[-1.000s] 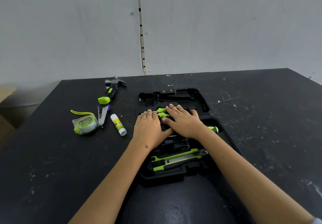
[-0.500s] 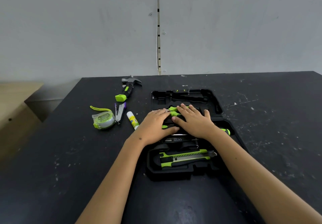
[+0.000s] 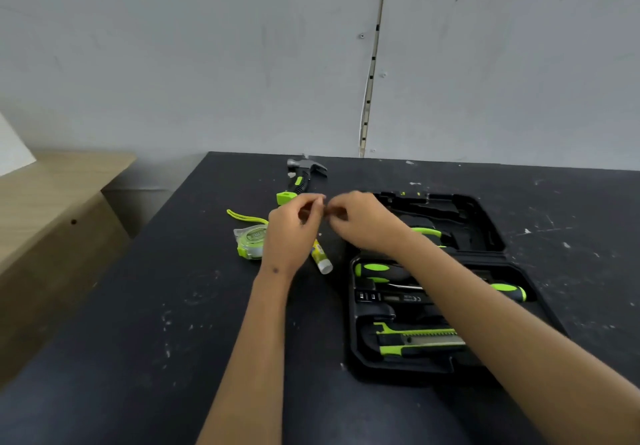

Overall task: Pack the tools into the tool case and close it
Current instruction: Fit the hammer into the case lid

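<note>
One open tool case [image 3: 485, 223] on the black table [image 3: 138, 340] with screwdrivers [image 3: 377, 269] and utility knife [image 3: 419, 339] seated, left hand [image 3: 291, 233] and right hand [image 3: 363, 223] raised beside it, fingertips nearly meeting, grip too blurred to tell, hammer [image 3: 300, 178], tape measure [image 3: 251, 242] and glue stick [image 3: 322, 259] lying on the table left of the case.

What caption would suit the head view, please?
Both hands hover beside the open tool case; hammer still unpacked.

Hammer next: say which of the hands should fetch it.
Left. The left hand hovers just in front of the hammer; the right hand is nearer the tool case.
</note>
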